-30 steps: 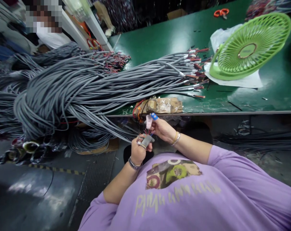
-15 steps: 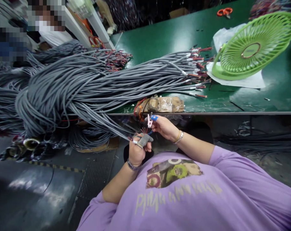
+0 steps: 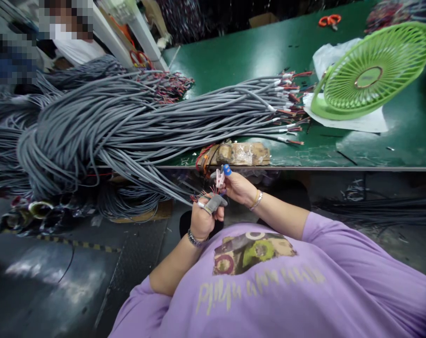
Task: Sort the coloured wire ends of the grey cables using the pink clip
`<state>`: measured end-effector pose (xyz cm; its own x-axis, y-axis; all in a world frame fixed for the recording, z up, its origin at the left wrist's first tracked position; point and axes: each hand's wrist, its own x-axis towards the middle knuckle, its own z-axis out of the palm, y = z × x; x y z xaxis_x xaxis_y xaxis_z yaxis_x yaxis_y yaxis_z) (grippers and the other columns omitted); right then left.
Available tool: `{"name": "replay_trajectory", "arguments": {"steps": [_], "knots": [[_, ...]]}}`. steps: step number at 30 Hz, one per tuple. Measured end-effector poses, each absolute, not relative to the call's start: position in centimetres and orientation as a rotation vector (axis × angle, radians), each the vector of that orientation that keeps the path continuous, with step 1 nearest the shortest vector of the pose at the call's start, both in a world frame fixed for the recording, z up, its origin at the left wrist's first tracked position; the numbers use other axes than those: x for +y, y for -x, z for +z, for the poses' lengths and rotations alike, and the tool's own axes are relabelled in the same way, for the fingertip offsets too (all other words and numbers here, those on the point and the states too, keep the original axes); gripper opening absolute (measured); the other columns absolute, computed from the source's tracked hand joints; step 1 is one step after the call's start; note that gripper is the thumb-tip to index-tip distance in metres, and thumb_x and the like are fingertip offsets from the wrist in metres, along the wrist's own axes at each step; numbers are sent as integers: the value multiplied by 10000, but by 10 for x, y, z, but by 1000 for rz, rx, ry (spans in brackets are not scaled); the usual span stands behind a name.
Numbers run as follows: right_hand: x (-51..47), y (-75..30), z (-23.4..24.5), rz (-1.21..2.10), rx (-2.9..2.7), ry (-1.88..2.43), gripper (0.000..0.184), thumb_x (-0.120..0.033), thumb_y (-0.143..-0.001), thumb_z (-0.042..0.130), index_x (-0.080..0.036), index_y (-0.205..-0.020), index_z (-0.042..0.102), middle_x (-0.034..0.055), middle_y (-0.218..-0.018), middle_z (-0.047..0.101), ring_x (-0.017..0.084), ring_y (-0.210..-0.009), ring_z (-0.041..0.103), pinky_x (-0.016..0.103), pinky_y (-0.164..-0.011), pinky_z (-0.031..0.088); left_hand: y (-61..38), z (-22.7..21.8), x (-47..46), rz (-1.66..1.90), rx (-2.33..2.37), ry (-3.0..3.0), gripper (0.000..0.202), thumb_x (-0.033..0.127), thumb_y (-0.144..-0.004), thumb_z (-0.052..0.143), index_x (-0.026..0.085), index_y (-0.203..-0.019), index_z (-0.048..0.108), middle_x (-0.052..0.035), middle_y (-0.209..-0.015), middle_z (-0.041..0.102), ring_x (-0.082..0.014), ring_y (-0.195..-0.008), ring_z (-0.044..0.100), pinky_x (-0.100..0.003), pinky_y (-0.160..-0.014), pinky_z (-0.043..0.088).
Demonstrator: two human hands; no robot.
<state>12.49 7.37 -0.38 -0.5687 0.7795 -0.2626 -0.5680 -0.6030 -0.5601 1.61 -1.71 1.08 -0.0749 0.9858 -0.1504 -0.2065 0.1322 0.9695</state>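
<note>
Just off the table's near edge, my left hand (image 3: pixel 203 220) is closed round the end of a grey cable (image 3: pixel 180 193), with grey covers on its thumb or finger. Thin coloured wires (image 3: pixel 210 190) fan out from that end. My right hand (image 3: pixel 241 188), a blue wrap on one fingertip, pinches a small pale pink clip-like tool (image 3: pixel 220 178) close to the wires. Whether its fingers also touch a wire is too small to tell. The held cable runs back to a large bundle of grey cables (image 3: pixel 128 117) on the table.
A wooden block (image 3: pixel 250 153) with wires lies at the edge of the green table (image 3: pixel 227 56). To the right stands a green fan (image 3: pixel 371 75) on paper; orange-handled scissors (image 3: pixel 329 20) lie behind. Coiled cables (image 3: pixel 128 202) sit below the table. Another person (image 3: pixel 75 47) is at upper left.
Both hands remain close together. My left hand has shifted slightly right, and the right hand has tilted a little, with the pink tool still in it. The view has moved slightly.
</note>
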Motion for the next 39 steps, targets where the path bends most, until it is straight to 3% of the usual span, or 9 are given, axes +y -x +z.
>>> {"name": "replay_trajectory", "arguments": {"steps": [11, 19, 23, 29, 33, 39], "knots": [[71, -121, -2, 2065, -534, 707, 525, -603, -588, 802, -121, -653, 607, -50, -523, 455, 49, -486, 338, 202, -463, 251, -17, 5, -13, 1210, 1213, -939, 333, 440, -774, 670, 131, -653, 680, 9, -420, 559, -78, -317, 466, -181, -326, 322], [70, -123, -3, 2166, -544, 696, 578, -718, -732, 613, -140, -719, 616, -13, -586, 536, 74, -487, 402, 214, -472, 307, -15, 5, -17, 1243, 1206, -932, 315, 429, -768, 675, 133, -658, 681, 7, -424, 563, -75, -324, 471, -172, -331, 328], [70, -128, -1, 2250, -526, 644, 498, -646, -788, 611, -149, -786, 642, 10, -671, 601, 82, -526, 455, 205, -483, 332, -14, 7, -24, 1239, 1227, -935, 333, 450, -770, 669, 135, -663, 683, 1, -427, 564, -78, -331, 478, -175, -338, 331], [66, -135, -1, 2109, -595, 644, 341, -442, -703, 775, -140, -801, 651, -25, -636, 548, 65, -548, 442, 178, -488, 334, -15, 16, -24, 1283, 1243, -873, 308, 425, -775, 660, 137, -671, 686, 7, -427, 554, -73, -332, 467, -170, -331, 301], [66, -136, -3, 2131, -605, 652, 363, -472, -747, 739, -138, -873, 672, -16, -661, 558, 71, -558, 448, 186, -482, 336, -18, 18, -20, 1298, 1222, -842, 319, 435, -770, 661, 135, -662, 675, 8, -428, 549, -74, -335, 470, -171, -333, 320], [67, -131, -2, 2213, -487, 625, 363, -512, -776, 719, -155, -828, 680, 10, -716, 618, 81, -573, 470, 203, -521, 393, -25, 18, -17, 1265, 1255, -792, 347, 472, -730, 684, 136, -650, 649, 11, -432, 557, -75, -328, 472, -172, -328, 319]]}}
